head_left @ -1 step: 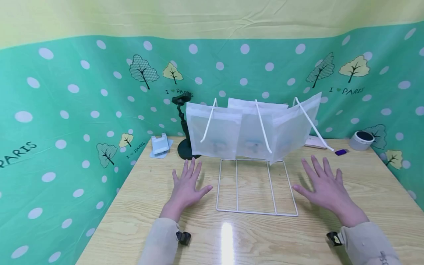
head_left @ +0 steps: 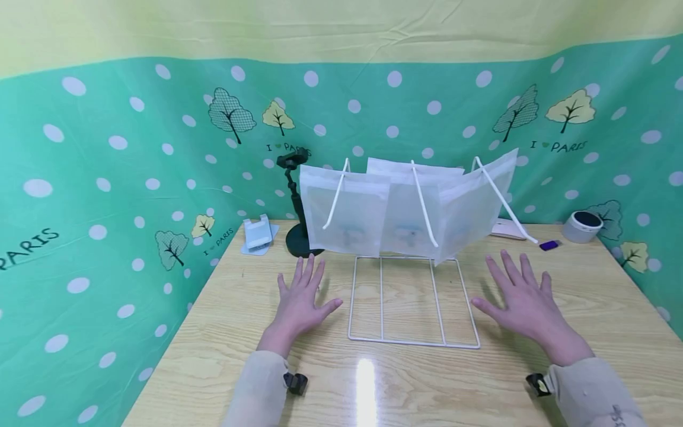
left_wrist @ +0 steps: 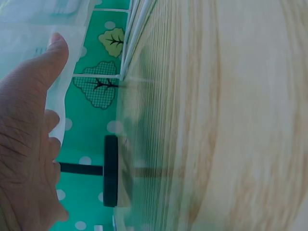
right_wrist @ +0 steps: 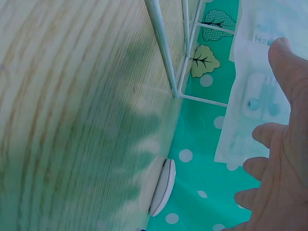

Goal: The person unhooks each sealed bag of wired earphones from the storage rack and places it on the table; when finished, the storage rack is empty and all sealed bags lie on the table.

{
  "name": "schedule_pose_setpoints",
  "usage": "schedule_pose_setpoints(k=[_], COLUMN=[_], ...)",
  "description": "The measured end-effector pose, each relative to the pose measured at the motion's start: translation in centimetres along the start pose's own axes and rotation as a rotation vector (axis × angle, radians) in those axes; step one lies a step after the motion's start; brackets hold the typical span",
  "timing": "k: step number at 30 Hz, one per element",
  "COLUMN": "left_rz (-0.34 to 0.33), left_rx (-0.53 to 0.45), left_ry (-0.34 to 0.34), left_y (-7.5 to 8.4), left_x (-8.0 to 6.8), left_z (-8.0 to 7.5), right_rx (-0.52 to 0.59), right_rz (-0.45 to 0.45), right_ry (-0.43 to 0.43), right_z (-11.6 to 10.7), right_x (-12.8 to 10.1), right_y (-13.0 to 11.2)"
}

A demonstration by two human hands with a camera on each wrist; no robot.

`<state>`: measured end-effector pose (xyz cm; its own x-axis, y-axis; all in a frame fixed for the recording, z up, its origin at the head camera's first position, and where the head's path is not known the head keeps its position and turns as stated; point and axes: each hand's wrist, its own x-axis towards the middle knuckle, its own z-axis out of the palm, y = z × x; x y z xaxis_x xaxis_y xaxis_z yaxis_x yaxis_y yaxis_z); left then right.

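Both hands, left and right, lay flat, fingers spread, holding nothing, flanking the rack on the surface.

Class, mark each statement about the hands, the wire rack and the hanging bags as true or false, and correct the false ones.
1. Both hands lie flat with fingers spread. True: left hand, right hand.
2. The left hand grips the white wire rack. False: it rests on the wooden table beside it.
3. Three translucent bags hang on the rack. True.
4. The black stand is on the table's right. False: back left.
5. The right hand holds a bag. False: it holds nothing.
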<state>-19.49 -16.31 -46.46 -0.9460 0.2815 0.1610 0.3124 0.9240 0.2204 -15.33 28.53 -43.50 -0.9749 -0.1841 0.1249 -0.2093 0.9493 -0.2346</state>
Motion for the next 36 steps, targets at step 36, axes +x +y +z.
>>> schedule_pose_setpoints(k=[36], left_rz=[-0.194], left_rx=[-0.605], left_ry=[0.097], left_y=[-1.5], left_x=[4.8], left_z=[-4.8], right_rx=[0.203], right_rz=[-0.134], right_ry=[-0.277], right_z=[2.9], right_x=[-1.3], right_y=[-0.9])
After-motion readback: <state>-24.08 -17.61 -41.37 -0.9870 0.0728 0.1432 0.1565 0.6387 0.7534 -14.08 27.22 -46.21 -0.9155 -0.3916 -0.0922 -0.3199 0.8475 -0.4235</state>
